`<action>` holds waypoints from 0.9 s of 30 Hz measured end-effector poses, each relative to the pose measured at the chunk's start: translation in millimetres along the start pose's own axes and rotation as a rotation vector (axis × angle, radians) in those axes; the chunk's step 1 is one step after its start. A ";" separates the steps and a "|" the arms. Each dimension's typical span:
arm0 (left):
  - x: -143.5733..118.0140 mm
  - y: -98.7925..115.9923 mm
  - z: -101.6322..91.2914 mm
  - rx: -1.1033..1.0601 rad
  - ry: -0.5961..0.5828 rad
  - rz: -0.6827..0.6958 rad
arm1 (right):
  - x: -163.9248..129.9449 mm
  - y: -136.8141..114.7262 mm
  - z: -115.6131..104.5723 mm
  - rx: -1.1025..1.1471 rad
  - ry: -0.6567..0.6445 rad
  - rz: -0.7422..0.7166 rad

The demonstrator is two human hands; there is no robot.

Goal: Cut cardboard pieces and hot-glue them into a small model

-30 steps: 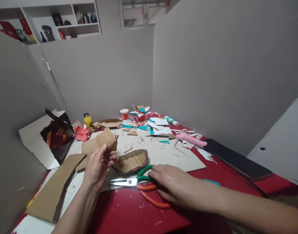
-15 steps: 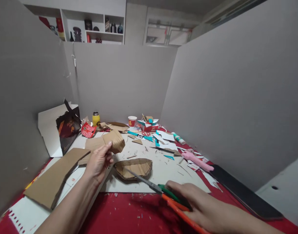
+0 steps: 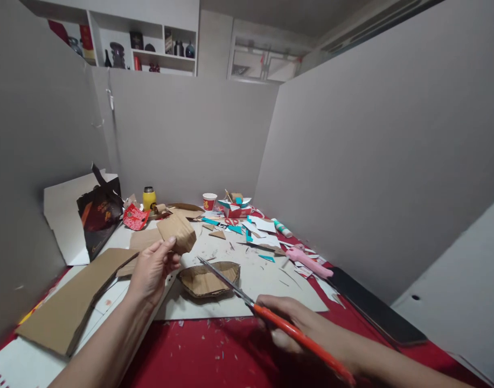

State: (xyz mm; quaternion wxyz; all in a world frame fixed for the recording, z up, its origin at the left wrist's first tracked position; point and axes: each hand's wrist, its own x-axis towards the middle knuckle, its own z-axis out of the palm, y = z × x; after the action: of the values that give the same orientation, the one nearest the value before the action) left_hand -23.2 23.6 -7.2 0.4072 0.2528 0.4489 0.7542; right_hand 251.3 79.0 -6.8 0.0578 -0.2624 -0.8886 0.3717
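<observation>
Left hand: your thumb and fingers are clamped on a folded cardboard piece, held up over the left part of the pale board. Right hand: your fingers are curled shut around the scissors at the orange-red handle; can't tell how they sit in the loops. Blades show edge-on, so can't tell whether they're parted. Tip points up and left toward your folded piece, near it but apart. Blades cross in front of the cardboard boat shell, which sits on the board just right of your left hand, open side up; contact there unclear.

Left of your left forearm you've got a big brown cardboard sheet. Red tablecloth under it all, with small scraps on it. At the back: yellow bottle, red-and-white paper cup. On your right: pink tool, with a flat black slab near its end.
</observation>
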 end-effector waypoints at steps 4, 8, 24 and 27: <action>2.1 -4.2 -1.4 0.035 -0.023 0.034 | 10.7 4.0 8.3 0.124 0.017 -0.064; 1.7 -5.4 -1.2 0.078 -0.053 0.082 | 20.8 14.9 7.9 0.052 0.217 -0.010; -16.8 2.1 7.9 0.279 -0.151 0.302 | 16.0 32.9 -4.9 -0.550 0.174 -0.213; -15.9 -0.5 7.3 0.291 -0.179 0.278 | 26.2 26.3 -13.9 -0.325 0.337 -0.318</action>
State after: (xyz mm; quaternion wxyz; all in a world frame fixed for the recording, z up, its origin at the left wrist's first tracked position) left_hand -8.9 13.7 -4.5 0.2965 0.4343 0.4759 0.7050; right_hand 244.1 116.5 -17.4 0.2195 -0.1834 -0.9444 0.1620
